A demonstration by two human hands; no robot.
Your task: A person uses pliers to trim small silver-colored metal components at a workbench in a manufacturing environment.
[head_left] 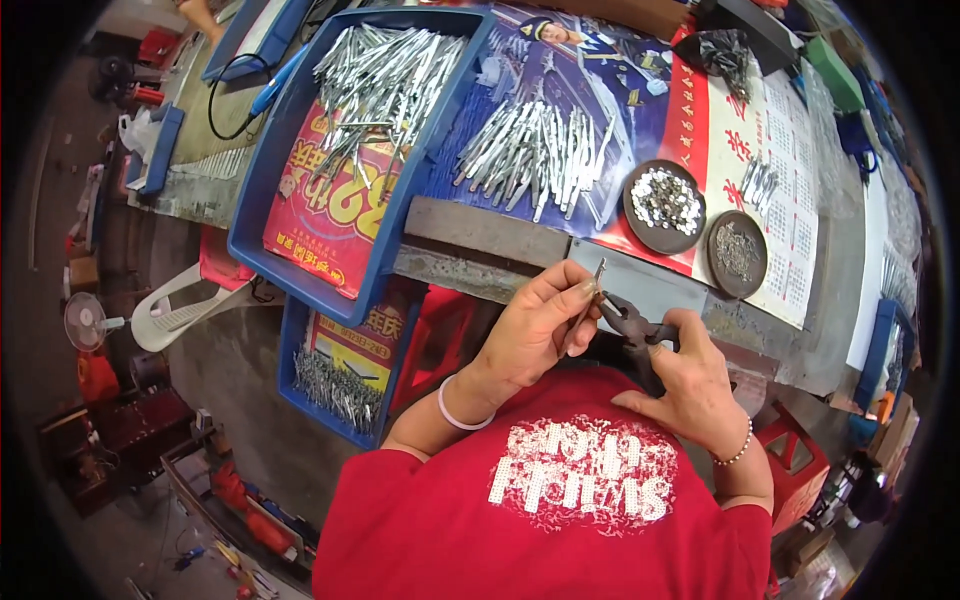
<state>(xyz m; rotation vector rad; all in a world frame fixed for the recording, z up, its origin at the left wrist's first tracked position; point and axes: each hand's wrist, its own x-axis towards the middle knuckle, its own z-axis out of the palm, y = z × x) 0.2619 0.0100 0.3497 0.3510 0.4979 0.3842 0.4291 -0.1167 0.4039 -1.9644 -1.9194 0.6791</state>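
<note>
The left hand (548,322) is pinching a thin metal piece (600,268) near the front edge of the tabletop (470,268); the right hand (693,385) is gripping dark pliers (630,322), their head lying just beside that piece. A bowl (662,243) of silver discs and a second bowl (738,288) of tiny parts are standing beyond the right hand. Loose metal strips (540,155) are lying farther back, and a large blue tray (256,222) is jutting past the edge, partly hiding a lower blue tray (293,335). The left hand is covering the piece's lower end, the right hand is hiding much of the handles, and the overlap is leaving it unclear whether the jaws are touching the piece.
</note>
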